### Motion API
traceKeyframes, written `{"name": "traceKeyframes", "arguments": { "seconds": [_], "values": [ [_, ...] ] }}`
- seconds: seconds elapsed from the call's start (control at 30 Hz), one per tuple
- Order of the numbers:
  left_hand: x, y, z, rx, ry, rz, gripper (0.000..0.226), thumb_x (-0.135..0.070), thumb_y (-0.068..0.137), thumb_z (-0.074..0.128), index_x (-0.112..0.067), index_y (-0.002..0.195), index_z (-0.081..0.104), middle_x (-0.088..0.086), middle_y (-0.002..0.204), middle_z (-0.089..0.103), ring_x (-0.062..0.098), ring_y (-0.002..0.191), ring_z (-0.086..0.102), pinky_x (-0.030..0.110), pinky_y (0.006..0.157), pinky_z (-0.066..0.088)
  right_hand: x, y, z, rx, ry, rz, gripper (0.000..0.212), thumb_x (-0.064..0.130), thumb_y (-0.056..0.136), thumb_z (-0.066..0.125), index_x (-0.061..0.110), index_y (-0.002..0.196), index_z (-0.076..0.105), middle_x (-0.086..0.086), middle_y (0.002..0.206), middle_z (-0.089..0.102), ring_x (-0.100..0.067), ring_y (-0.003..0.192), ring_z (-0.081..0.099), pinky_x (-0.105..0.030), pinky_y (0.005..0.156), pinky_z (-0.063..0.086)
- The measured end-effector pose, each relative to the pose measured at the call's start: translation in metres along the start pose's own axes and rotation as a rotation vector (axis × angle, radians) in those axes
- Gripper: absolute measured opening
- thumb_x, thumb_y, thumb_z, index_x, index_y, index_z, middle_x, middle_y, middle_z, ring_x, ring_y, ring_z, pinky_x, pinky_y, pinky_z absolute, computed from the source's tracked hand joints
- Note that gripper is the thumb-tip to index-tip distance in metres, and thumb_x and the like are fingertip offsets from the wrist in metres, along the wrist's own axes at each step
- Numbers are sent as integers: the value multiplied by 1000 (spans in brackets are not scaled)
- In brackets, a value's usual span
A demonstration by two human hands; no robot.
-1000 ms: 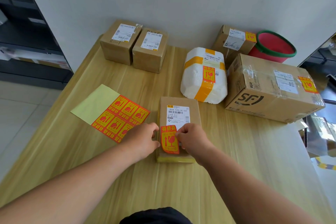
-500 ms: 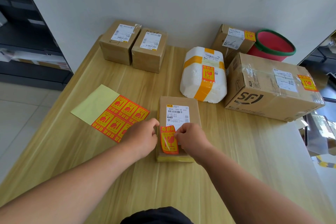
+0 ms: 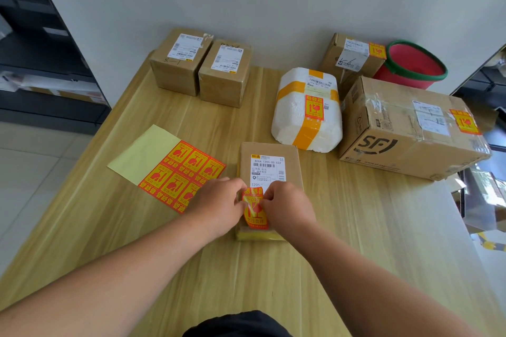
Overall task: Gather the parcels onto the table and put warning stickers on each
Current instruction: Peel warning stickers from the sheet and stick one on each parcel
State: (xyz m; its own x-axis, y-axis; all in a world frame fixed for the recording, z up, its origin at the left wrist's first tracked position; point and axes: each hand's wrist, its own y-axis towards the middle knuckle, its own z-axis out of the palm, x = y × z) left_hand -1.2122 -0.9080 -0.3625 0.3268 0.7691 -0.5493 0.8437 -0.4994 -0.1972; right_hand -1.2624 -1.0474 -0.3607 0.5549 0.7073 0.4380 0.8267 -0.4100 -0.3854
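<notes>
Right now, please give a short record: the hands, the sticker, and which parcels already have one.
hands: left hand and right hand each pinch a top corner of the warning sticker
sticker place: over the flat parcel, below its label
stickered: foam box, SF box, back-right box
not yet: two small boxes, back left
sheet: sticker sheet left of the flat parcel

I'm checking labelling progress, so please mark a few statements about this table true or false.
1. The left hand and right hand pinch the warning sticker on the flat parcel. True.
2. The two back-left cartons already carry warning stickers. False: only white shipping labels show on them.
3. The white foam parcel bears a warning label. True.
4. The sticker sheet lies right of the flat parcel. False: it lies to its left.
</notes>
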Motion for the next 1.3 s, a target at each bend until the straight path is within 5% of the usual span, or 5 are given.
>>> {"name": "traceKeyframes", "arguments": {
  "seconds": [0.3,0.57,0.73,1.0,1.3],
  "values": [
    [-1,-3,5,27,76,10,41,-38,89,60,-25,127,54,-3,113,54,18,115,44,33,90,43,-10,-11,-4,-94,-83,-128,32,31,89,59,20,118,50,-1,102,64,-24,88,61,-29,66,45],
    [0,-8,8,-76,293,333,44,-35,79,70,-12,116,65,-2,122,60,24,121,47,39,97,44,-42,-6,11,-257,-246,-643,29,28,75,65,16,101,70,2,103,65,-26,96,60,-38,78,51],
    [10,-12,16,-3,312,312,62,-47,88,58,-16,141,46,-3,150,38,20,142,26,35,113,21,-52,-8,15,-228,-324,-620,49,49,80,47,21,114,69,7,117,64,-20,107,59,-34,86,49],
    [18,-15,14,21,437,365,57,-54,79,41,-18,110,72,-2,122,66,22,113,62,41,90,50,-49,-12,11,-190,-400,-674,51,48,82,41,20,117,67,4,122,64,-24,115,60,-38,89,51],
    [20,-18,11,71,438,437,47,-51,77,40,-26,95,76,-6,110,71,15,98,69,36,81,55,-61,-7,15,-181,-412,-804,45,42,88,40,21,116,69,4,123,65,-26,115,61,-38,90,53]
  ]
}}
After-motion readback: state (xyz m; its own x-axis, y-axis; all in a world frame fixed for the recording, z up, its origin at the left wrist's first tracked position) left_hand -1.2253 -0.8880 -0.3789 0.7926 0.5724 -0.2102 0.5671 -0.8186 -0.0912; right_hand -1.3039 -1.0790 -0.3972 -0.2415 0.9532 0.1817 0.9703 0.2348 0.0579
